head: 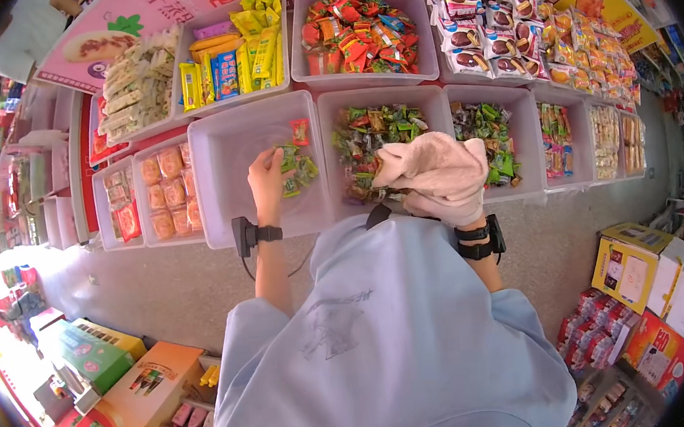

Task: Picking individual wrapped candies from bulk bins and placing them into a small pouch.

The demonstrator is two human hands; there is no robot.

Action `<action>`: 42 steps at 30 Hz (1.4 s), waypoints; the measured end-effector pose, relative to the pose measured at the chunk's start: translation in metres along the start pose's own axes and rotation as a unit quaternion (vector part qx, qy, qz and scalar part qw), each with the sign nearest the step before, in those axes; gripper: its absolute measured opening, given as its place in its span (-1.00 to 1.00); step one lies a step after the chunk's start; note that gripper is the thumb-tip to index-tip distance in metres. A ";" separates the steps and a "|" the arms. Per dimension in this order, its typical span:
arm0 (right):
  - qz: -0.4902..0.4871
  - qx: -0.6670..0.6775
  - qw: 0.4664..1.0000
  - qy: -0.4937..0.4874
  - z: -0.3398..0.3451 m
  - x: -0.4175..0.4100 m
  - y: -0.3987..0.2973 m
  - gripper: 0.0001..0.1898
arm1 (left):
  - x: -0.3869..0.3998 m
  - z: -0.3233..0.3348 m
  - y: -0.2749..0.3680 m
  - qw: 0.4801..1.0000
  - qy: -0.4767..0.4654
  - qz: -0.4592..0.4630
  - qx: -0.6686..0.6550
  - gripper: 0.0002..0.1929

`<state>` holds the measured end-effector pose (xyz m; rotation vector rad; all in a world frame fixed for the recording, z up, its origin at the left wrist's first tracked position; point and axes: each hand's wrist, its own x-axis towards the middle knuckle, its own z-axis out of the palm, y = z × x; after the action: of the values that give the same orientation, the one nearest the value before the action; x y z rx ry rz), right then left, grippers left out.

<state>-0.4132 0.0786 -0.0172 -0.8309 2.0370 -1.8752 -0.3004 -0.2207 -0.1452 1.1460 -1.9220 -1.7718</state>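
My bare left hand (266, 172) is inside a nearly empty translucent plastic bin (225, 157), its fingertips at some small green-wrapped snacks (305, 169); whether it grips one is hard to tell. A red packet (300, 132) lies just beyond them. My right hand, in a pale work glove (449, 206), holds a bunched pinkish-white cloth (433, 164) over the front of the neighbouring bin, which contains mixed green and dark wrapped snacks (380, 124). Black straps with devices are on both wrists.
A back row holds yellow snack bars (264, 51), red-wrapped snacks (362, 35) and round chocolate cakes in packets (465, 35). Packaged buns (173, 192) fill a bin at left; more snack bins (563, 136) stand at right. Cartons (631, 263) stand behind on the right, shelving at both sides.
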 end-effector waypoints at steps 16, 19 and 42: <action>-0.029 -0.130 0.988 0.076 -0.052 -0.052 0.005 -0.68 | -0.051 0.105 0.050 0.920 -0.208 0.215 0.255 -0.67; -0.013 -0.122 0.987 0.103 -0.053 -0.060 0.012 -0.68 | -0.036 0.136 -0.004 0.821 -0.323 0.265 0.389 -0.64; 0.059 -0.138 0.987 0.061 -0.016 0.001 -0.010 -0.70 | -0.082 0.129 0.115 0.899 -0.415 -0.016 -0.140 -0.83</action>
<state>-0.4201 0.0919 -0.0046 -0.6526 2.4034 -1.6402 -0.3763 -0.0798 -0.0405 0.3112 -1.9036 -2.7343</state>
